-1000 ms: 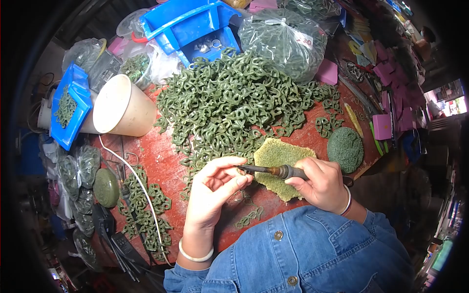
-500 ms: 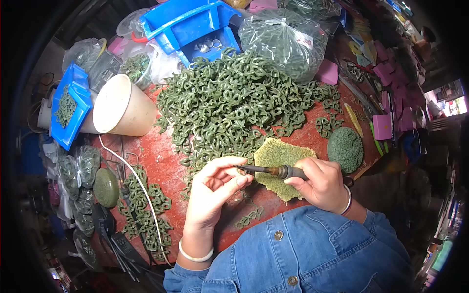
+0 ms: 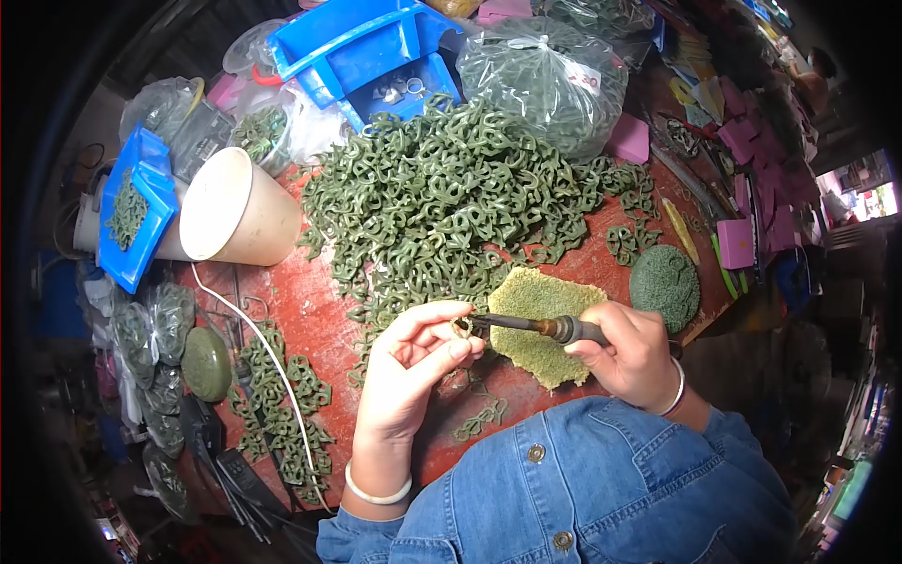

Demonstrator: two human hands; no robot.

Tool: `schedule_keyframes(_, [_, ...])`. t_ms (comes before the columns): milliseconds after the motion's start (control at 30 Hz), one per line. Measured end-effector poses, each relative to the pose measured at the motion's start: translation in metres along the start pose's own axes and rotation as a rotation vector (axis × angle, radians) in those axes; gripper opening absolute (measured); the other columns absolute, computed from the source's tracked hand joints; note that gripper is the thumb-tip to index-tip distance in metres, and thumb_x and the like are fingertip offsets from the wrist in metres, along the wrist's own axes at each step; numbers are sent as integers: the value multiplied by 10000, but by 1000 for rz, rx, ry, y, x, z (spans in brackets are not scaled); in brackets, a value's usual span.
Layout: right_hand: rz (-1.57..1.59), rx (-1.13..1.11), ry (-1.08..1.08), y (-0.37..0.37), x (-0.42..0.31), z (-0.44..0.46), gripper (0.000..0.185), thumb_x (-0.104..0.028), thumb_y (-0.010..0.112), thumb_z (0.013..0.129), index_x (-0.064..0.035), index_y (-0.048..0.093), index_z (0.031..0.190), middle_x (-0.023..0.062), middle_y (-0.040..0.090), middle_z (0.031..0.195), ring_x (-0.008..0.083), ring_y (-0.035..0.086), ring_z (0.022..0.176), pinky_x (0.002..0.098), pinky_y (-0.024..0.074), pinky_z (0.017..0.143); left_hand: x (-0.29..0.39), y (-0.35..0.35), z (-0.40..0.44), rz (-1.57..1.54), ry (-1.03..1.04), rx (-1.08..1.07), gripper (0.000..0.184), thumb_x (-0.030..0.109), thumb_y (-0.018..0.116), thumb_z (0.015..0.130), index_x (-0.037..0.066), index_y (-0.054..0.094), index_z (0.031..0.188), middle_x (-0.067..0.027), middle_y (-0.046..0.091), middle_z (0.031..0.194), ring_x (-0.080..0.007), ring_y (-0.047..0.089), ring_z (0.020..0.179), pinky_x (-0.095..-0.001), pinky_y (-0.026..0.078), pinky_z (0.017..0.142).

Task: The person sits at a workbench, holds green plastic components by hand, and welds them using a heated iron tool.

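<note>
My left hand (image 3: 410,362) pinches a small dark ring-like piece (image 3: 461,326) between thumb and fingertips; its details are partly hidden by the fingers. In my right hand (image 3: 628,353) is a soldering iron (image 3: 562,329) with a grey handle and a dark shaft, pointing left. Its tip is at the small piece, though I cannot tell whether they touch. Beneath the iron lies a yellow-green rough sponge pad (image 3: 540,299). Beyond my hands spreads a big heap of green, wax-like looped pieces (image 3: 451,197), with a few loose ones (image 3: 481,418) near my shirt.
Left stand a white bucket (image 3: 240,211) and a blue tray (image 3: 132,230) of small green pieces. A white cord (image 3: 268,352) crosses more loops. Blue bins (image 3: 366,56) and a filled clear bag (image 3: 545,85) are behind the heap. A round green pad (image 3: 664,289) sits right.
My right hand has drawn the soldering iron slightly to the right, so more of the small piece shows at my left fingertips. My left hand has barely moved.
</note>
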State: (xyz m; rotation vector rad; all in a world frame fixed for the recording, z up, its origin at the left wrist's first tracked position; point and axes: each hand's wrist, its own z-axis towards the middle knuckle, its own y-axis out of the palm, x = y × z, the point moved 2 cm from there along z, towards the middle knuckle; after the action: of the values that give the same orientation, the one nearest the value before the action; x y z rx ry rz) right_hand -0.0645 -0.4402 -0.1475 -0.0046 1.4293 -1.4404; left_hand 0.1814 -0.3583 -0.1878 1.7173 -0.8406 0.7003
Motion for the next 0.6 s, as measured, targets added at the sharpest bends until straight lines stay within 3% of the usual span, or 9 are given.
schedule_keyframes(333, [-303, -106, 23, -32, 12, -16, 295, -290, 809, 861, -59, 631, 901, 85, 632, 739, 281, 649, 603, 376, 508, 532, 1, -1, -1, -74, -45, -24, 426, -9, 714, 925, -35, 603, 1336, -75, 723, 972, -164, 725, 937, -286, 581, 837])
schedule_keyframes(600, [-280, -92, 24, -30, 11, -17, 299, -292, 807, 863, -53, 632, 907, 90, 639, 751, 285, 651, 613, 381, 507, 533, 0, -6, 1, -150, -63, -59, 454, 18, 713, 930, -38, 586, 1362, -80, 719, 961, -172, 723, 935, -292, 579, 832])
